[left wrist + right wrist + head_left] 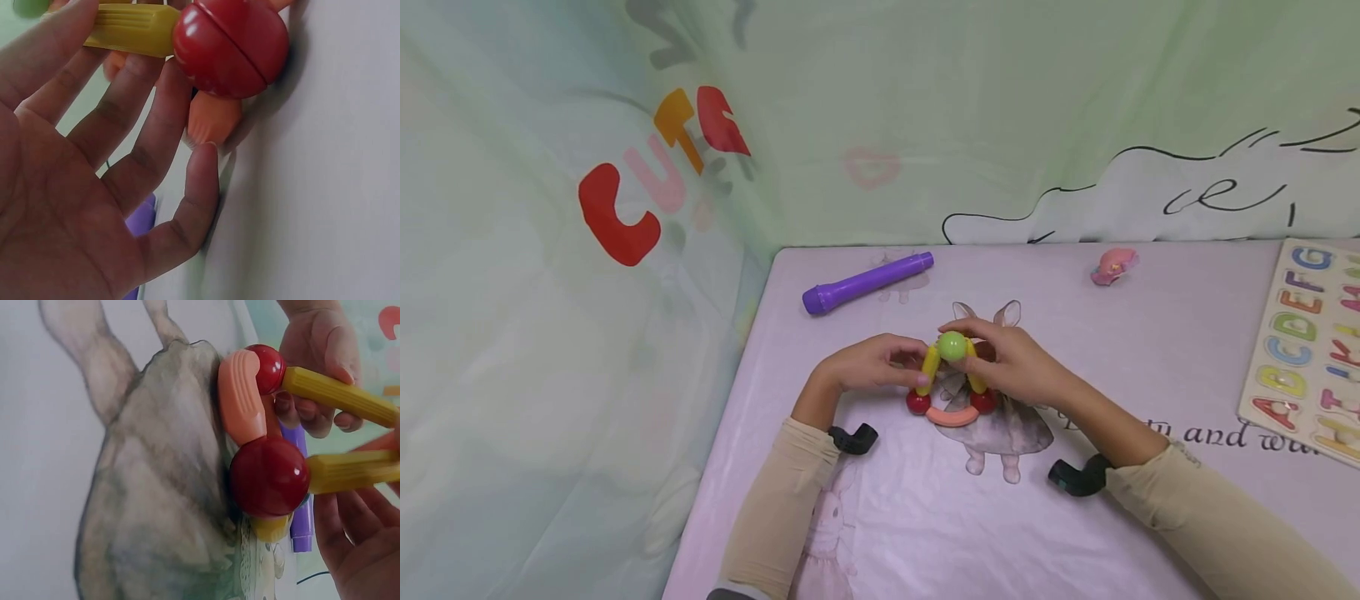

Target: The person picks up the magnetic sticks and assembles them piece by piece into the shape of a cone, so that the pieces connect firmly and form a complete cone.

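Note:
A stick-and-ball building toy stands on the table between the hands. Its green ball [952, 346] is on top, above a left yellow stick [929, 370] and a right yellow stick [977, 381]. Each stick runs down to a red ball: the left red ball [918, 402] and the right red ball [270, 477]. A curved orange piece [953, 417] joins these at the front; more orange and yellow parts show behind. My left hand [883, 362] pinches the left stick between thumb and fingers. With thumb and index finger, my right hand [1018, 362] holds the toy's top by the green ball and right stick.
Behind the left hand lies a purple toy microphone [868, 283]. A small pink toy [1114, 266] sits near the table's back edge. An alphabet puzzle board [1292, 350] is at the far right. Printed curtains [865, 125] hang along the back and left sides.

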`<move>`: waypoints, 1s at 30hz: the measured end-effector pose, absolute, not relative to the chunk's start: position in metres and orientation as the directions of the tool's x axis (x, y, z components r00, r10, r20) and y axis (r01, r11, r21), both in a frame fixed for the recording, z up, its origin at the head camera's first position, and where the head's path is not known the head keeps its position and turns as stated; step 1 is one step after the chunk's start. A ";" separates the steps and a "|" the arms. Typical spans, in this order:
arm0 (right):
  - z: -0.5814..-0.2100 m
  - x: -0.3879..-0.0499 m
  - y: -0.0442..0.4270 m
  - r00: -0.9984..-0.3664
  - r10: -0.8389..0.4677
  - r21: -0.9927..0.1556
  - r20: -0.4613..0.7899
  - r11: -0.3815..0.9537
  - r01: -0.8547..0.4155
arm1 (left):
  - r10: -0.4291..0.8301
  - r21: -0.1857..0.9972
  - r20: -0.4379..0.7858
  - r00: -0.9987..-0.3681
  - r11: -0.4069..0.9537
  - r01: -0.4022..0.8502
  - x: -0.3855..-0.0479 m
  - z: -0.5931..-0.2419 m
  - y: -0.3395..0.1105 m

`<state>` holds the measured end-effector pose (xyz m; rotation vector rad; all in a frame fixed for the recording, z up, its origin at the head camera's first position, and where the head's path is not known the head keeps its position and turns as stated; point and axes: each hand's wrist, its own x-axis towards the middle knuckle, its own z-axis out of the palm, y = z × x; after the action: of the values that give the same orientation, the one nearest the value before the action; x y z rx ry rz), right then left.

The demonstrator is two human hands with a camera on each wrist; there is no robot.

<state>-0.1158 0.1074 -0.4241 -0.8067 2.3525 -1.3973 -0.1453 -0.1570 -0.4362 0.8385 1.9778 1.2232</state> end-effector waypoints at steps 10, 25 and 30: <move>-0.417 -0.115 0.100 -0.847 -0.531 -0.838 0.002 0.462 -0.292 | 0.777 0.908 -0.218 -0.591 0.384 0.169 -0.143 -0.433 -0.155; -0.420 -0.113 0.103 -0.810 -0.585 -0.845 -0.043 0.453 -0.283 | 0.819 0.913 -0.198 -0.538 0.354 0.203 -0.144 -0.432 -0.158; -0.421 -0.109 0.108 -0.824 -0.563 -0.885 -0.068 0.416 -0.211 | 0.818 0.914 -0.208 -0.535 0.358 0.192 -0.144 -0.433 -0.158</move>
<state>-0.1088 0.1083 -0.4207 -0.6652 2.3215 -1.3743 -0.1437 -0.1583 -0.4328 0.8764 1.9449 1.1820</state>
